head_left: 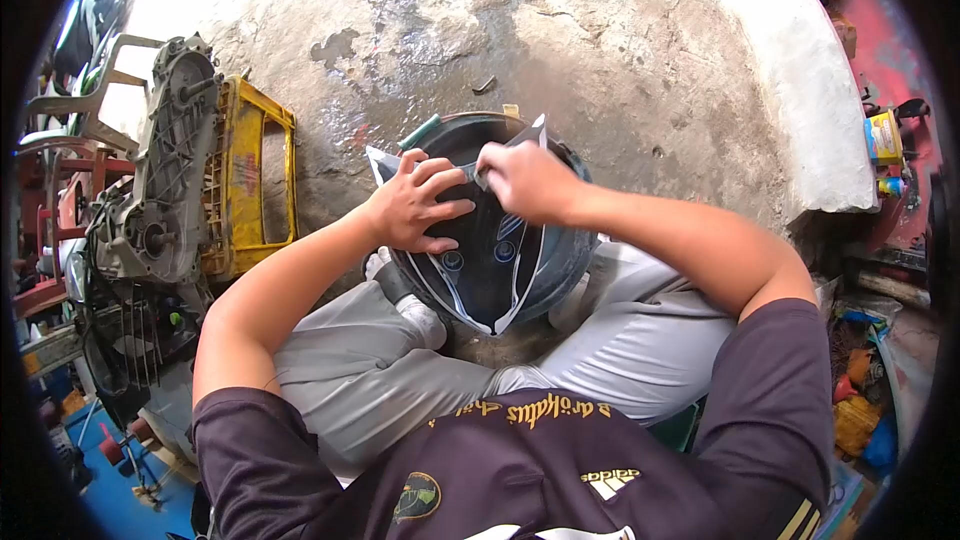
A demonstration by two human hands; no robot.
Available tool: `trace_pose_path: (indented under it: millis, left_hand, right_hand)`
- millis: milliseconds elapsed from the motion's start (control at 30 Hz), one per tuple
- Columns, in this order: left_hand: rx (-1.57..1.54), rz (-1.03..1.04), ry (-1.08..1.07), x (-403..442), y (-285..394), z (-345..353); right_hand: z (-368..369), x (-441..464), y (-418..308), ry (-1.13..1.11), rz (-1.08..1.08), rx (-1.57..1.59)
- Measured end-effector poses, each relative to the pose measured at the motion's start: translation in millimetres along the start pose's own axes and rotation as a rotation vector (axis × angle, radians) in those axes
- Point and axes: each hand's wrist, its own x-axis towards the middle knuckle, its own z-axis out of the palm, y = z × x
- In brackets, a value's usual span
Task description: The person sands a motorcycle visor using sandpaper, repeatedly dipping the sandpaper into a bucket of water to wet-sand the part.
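Note:
A black, pointed plastic panel with white edges and two round marks lies over a round dark basin between my legs. It looks like a motorcycle fairing piece. My left hand rests on the panel's left half, fingers spread and slightly bent. On the upper right part of the panel, my right hand is closed, a little blurred, its fingertips pressed down. Something small and greyish shows at those fingertips, but its kind is unclear. A teal object sits at the basin's upper left rim.
On the left, a grey engine casing leans by a yellow plastic crate. Wet concrete floor lies ahead, with a small dark piece on it. A white ledge and a yellow tub are at right.

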Motion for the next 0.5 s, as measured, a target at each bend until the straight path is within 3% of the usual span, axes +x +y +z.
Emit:
trace_pose_path:
  millis: [67,167,233,300,367,500]
  left_hand:
    - [-0.004,0.001,0.019,2,0,0]
    - [-0.013,-0.004,0.022,2,1,0]
    - [-0.015,0.002,0.013,2,0,0]
    - [-0.016,0.005,0.007,2,-1,-1]
    - [-0.01,0.002,0.008,3,0,-2]
    - [-0.011,0.002,-0.02,2,-2,-2]
  right_hand:
    - [-7,17,43,0.121,0.018,-0.047]
    - [-35,27,83,0.162,0.252,-0.108]
    - [-19,19,77,0.232,0.265,-0.109]
    - [0,11,47,0.189,0.167,-0.119]
    - [8,0,19,0.058,-0.068,0.017]
    - [-7,12,39,0.042,-0.04,-0.087]
